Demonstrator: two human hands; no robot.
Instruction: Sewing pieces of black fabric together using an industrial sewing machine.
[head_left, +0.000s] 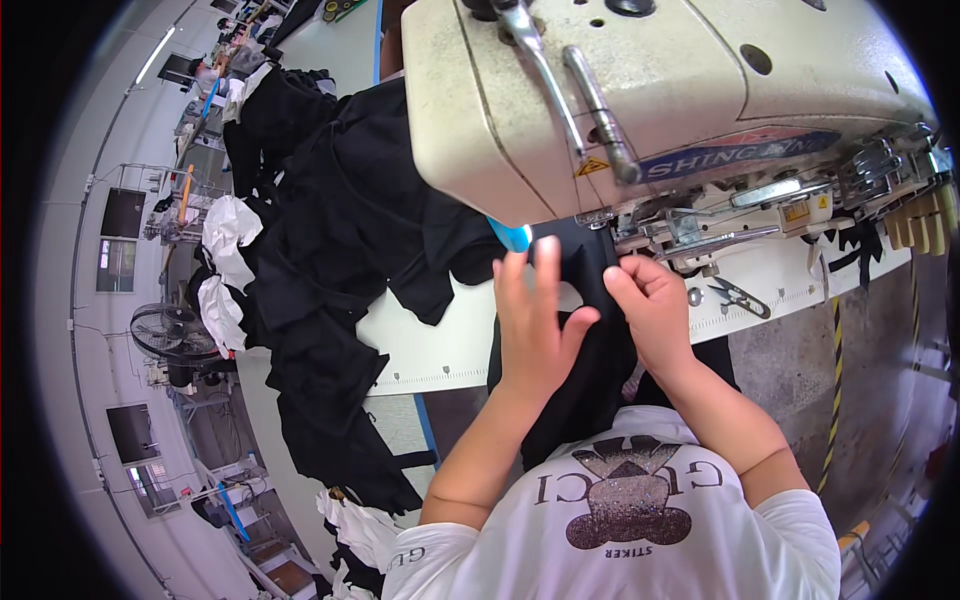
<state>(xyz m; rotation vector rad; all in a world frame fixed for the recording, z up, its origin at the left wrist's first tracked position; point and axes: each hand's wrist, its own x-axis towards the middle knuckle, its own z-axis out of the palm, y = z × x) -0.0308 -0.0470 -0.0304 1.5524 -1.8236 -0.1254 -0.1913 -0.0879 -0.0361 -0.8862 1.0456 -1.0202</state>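
Note:
A strip of black fabric (pixel 605 285) runs from under the front of a cream-coloured sewing machine (pixel 500 130) down toward my lap. My right hand (pixel 655 315) is closed on the fabric's right edge, pinching it between thumb and fingers. On the left, my left hand (pixel 540 325) has its fingers stretched toward the machine and its thumb held apart. Its fingertips are close to the cloth beside a bright blue-lit spot (pixel 513 236); whether they touch the cloth I cannot tell. The machine's head hides where the fabric enters.
A large heap of black cloth (pixel 340 200) covers the left of the white worktable (pixel 420 340) and hangs over its edge. White crumpled pieces (pixel 228 240) lie along the heap. Thread snips (pixel 742 298) rest right of my right hand. A black fan (pixel 175 333) stands far left.

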